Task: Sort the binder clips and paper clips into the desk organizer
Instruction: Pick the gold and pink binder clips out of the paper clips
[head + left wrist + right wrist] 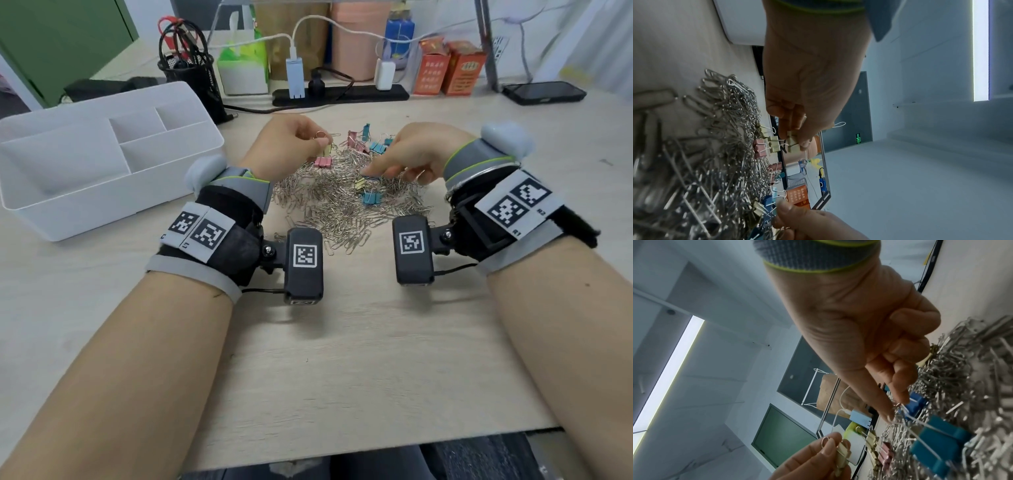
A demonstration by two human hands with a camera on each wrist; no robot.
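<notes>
A heap of silver paper clips point(342, 205) lies mid-desk with pink, teal, blue and cream binder clips mixed in. My left hand point(323, 145) hovers over the heap's far left and pinches a cream binder clip point(793, 143) by its body, its wire loop sticking up. My right hand point(368, 173) reaches down into the heap. Its thumb and forefinger point(895, 408) pinch the wire handle of a dark blue binder clip point(915, 404). A teal binder clip point(937, 441) lies just in front of it. The white desk organizer point(85, 202) stands to the left, its compartments empty.
Along the back of the desk stand a black mesh pen cup point(191, 78), a tissue pack point(243, 68), a black power strip point(342, 92) with chargers, orange boxes point(448, 68) and a phone point(544, 92). Bare desk stretches from the heap to the near edge.
</notes>
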